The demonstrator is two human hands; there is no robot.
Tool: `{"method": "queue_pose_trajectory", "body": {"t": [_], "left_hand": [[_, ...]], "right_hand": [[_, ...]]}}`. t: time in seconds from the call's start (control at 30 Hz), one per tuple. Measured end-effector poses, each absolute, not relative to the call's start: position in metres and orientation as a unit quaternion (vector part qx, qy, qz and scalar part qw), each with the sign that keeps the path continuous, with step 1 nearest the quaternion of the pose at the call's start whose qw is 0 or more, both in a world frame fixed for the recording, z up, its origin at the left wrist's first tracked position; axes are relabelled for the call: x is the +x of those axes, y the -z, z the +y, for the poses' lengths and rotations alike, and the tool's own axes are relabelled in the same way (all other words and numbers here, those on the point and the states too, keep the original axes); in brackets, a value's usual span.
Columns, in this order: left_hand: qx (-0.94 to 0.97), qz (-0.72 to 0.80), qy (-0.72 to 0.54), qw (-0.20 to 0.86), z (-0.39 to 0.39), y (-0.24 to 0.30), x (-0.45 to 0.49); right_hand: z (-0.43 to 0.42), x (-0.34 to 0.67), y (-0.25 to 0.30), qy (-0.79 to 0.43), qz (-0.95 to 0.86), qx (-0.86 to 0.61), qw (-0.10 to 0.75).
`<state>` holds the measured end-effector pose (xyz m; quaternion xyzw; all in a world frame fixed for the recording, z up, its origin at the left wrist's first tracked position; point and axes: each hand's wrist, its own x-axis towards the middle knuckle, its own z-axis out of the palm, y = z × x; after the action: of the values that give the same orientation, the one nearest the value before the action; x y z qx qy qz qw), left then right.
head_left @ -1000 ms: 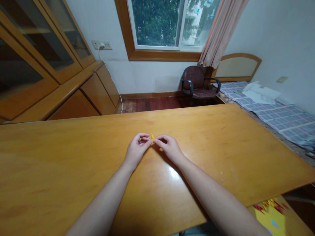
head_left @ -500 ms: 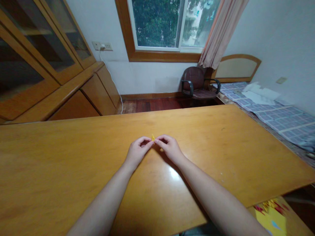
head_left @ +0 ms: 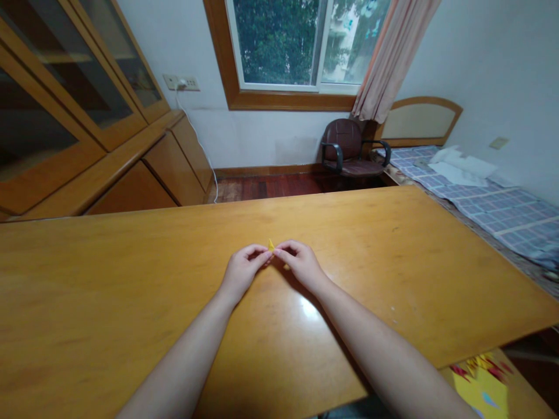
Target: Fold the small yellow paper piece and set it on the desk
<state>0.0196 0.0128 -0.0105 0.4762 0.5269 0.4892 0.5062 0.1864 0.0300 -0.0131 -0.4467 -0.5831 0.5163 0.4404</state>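
Between my fingertips is a small folded piece of yellow paper [head_left: 271,245], its pointed tip sticking up. My left hand [head_left: 245,267] pinches it from the left with thumb and fingers. From the other side my right hand [head_left: 301,265] pinches it the same way, so the fingertips of both hands nearly meet. Most of the paper's lower part is hidden behind the fingers. Both hands are held just over the wooden table [head_left: 131,302], about its middle.
At lower right, below the tabletop, lie yellow paper sheets [head_left: 484,390] with red and yellow folded pieces [head_left: 478,365]. A brown armchair [head_left: 345,145] stands beyond the table's far edge. A bed [head_left: 489,198] is on the right, a wooden cabinet [head_left: 131,180] on the left.
Almost nothing differs. Both hands keep their pinch on the yellow paper, with only a very slight shift of the fingers and paper.
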Motion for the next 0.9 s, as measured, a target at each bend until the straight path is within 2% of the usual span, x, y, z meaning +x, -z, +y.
{"method": "queue_pose_trajectory", "body": {"t": [0.9], "left_hand": [[0.465,0.509,-0.485,0.538,0.012,0.0063,0.0183]], "right_hand": [[0.0315,0.1861,0.0152,-0.551,-0.569,-0.435,0.428]]}}
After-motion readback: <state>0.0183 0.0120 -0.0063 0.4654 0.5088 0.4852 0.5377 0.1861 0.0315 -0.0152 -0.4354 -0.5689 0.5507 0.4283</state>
